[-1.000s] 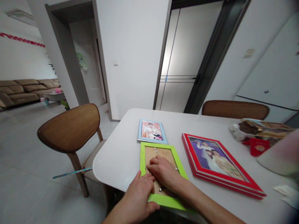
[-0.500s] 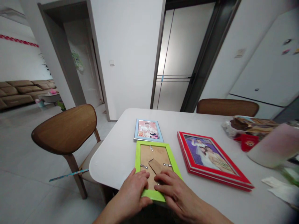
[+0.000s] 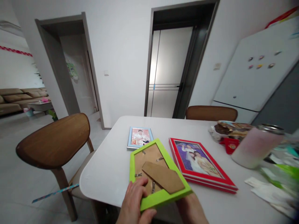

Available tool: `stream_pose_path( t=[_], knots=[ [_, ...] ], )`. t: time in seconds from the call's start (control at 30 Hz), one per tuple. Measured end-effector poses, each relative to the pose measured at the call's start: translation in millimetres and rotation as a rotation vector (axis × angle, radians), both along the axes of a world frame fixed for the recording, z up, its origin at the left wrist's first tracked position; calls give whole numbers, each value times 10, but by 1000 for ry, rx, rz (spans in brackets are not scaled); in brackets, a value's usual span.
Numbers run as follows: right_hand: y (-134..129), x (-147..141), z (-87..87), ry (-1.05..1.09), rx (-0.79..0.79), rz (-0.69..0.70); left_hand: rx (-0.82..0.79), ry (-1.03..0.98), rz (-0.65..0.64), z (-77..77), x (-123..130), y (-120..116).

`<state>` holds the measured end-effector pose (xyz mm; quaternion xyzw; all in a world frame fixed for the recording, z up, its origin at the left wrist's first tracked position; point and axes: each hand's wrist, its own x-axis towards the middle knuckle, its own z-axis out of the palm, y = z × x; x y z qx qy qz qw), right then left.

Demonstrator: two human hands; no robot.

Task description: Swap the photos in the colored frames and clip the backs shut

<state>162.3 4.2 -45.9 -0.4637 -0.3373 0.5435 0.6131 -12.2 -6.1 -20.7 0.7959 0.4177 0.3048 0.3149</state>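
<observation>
A lime-green picture frame (image 3: 161,196) is tilted up off the table, its brown backing board and cardboard stand facing me. My left hand (image 3: 135,199) grips its lower left edge, fingers on the backing and thumb by the front rim. Under the lower right corner is my right hand (image 3: 190,205); its fingers are hidden beneath the frame. Small metal clips show along the backing. Just beyond lies a light-blue picture frame (image 3: 140,137), face up with a photo. To the right, a red picture frame (image 3: 203,160) with a wedding photo rests on what looks like another red one.
On the table's right stand a pink-and-white tumbler (image 3: 255,147), a small red packet (image 3: 231,145), a brown snack bag (image 3: 233,128) and white tissue (image 3: 268,193). A wooden chair (image 3: 56,141) is at the left; another chair (image 3: 211,113) is behind the table (image 3: 105,168).
The green frame has been lifted and turned, its right side raised. My right hand has gone from on top of the backing to underneath. The view has shifted slightly right and up.
</observation>
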Motion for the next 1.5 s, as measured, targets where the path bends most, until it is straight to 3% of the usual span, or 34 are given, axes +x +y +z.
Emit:
stream_pose_path(
  t=[0.1,0.17,0.23,0.33,0.4,0.47,0.57,0.67,0.8,0.93,1.03,1.13,1.17,1.27,1.37,1.5],
  knots=[
    [-60,-356,55,305,-56,191,-77,-375,-48,8,177,-59],
    [-55,-475,124,397,-74,142,-130,-543,-69,31,314,-70],
    [-25,-415,209,367,-22,33,-151,-630,-16,119,425,-43],
    [76,17,342,150,52,-94,-121,-664,89,358,548,69],
    [187,460,431,-83,11,-127,-130,-635,66,489,654,179],
    [323,937,509,-296,-69,-155,-171,-593,0,517,821,310],
    [525,1553,565,-635,-147,-251,-189,-503,-47,363,1167,522],
    [665,1932,499,-873,-214,-317,-159,-316,11,136,1487,697],
    [749,2129,272,-996,-238,-356,-134,-189,58,-54,1661,777],
    [779,2206,128,-1087,-255,-334,-71,-55,46,-126,1562,808],
    [761,2150,201,-1147,-262,-361,6,64,98,-142,1341,995],
    [673,1809,372,-1193,-177,-372,89,195,188,-140,1026,1303],
    [628,1623,420,-1205,-98,-346,108,238,206,-137,919,1395],
    [495,973,443,-1199,207,-81,146,340,210,-121,657,1515],
    [446,458,268,-1251,308,45,181,401,169,-88,489,1326],
    [481,217,-38,-1256,265,68,205,440,102,-86,267,760]
  ],
)
